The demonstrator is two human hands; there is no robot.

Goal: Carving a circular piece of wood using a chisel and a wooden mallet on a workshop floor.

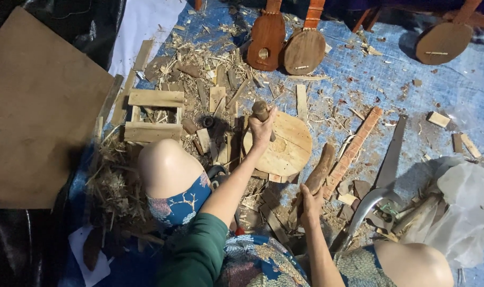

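Observation:
My left hand (262, 127) grips a short wooden-handled tool (261, 111) held upright against the left edge of a rounded pale wooden board (287, 148), an instrument body lying flat on the floor. My right hand (310, 203) closes around the lower end of a thick brown wooden club (317, 175) that lies slanted just right of the board. My knees (166, 166) sit either side of the work.
Wood chips and offcuts litter the blue tarp (369, 74). A hand saw (383, 175) and a fretted neck (353, 150) lie to the right. Three small unfinished instruments (267, 33) stand at the back. A wooden frame (152, 114) and brown board (34, 111) are left; a white plastic bag (462, 202) right.

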